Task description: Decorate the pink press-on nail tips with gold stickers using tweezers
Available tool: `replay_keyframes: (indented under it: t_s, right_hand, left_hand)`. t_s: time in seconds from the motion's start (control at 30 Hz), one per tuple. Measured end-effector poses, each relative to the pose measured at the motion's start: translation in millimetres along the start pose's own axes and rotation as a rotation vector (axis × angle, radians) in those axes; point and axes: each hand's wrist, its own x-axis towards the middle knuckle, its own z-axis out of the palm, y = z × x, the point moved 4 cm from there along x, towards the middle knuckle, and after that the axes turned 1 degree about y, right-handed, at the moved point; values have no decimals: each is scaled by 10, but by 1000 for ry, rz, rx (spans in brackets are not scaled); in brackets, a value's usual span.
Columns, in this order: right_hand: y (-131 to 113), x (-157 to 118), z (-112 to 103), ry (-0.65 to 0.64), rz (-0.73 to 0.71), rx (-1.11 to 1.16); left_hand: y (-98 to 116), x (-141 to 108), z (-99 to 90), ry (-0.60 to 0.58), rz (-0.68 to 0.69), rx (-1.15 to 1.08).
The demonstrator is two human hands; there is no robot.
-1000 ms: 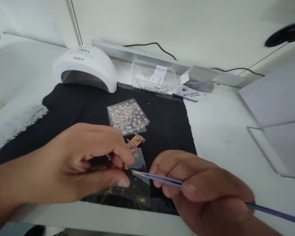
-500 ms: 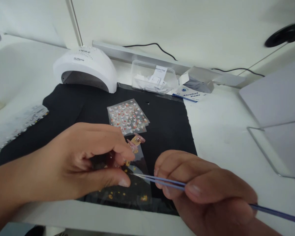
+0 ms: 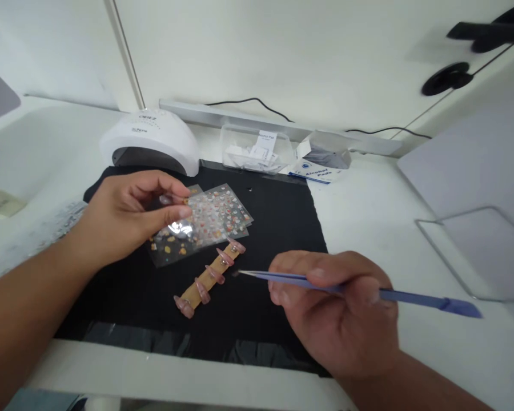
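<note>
My left hand (image 3: 124, 220) pinches a clear nail sticker sheet (image 3: 165, 255) with gold flecks between thumb and fingers, over the left of the black mat (image 3: 257, 319). That sheet overlaps other sticker sheets (image 3: 229, 205) printed with small white and red figures. Blue tweezers (image 3: 300, 279) are gripped in my right hand (image 3: 338, 319), tips pointing left. At the tips is a small dark or clear speck, too tiny to make out. Just left of the tips, several pink press-on nails (image 3: 215, 274) sit in a row along a tan strip (image 3: 192, 295), which lies slanted on the mat.
A white nail lamp (image 3: 149, 134) stands at the back left. Behind the mat are a clear plastic box (image 3: 257, 154) of packets and an open alcohol pads box (image 3: 319, 165). A bent metal wire stand (image 3: 441, 257) is at right, a plastic bag (image 3: 47, 231) at left.
The nail strip, earlier in my left hand, now lies on the mat. My left hand has moved up and taken the gold sticker sheet. The tweezers have lifted slightly away.
</note>
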Motion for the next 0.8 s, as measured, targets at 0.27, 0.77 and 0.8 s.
replay_keyframes:
  t_s: [0.27, 0.77, 0.8]
  right_hand:
    - [-184, 31, 83, 138, -54, -107]
    - [212, -59, -145, 205, 114, -227]
    - [222, -66, -152, 202, 129, -229]
  left_hand:
    - [-230, 221, -16, 34, 62, 297]
    - [108, -153, 522, -410, 321, 94]
    - [104, -165, 539, -423, 296, 76]
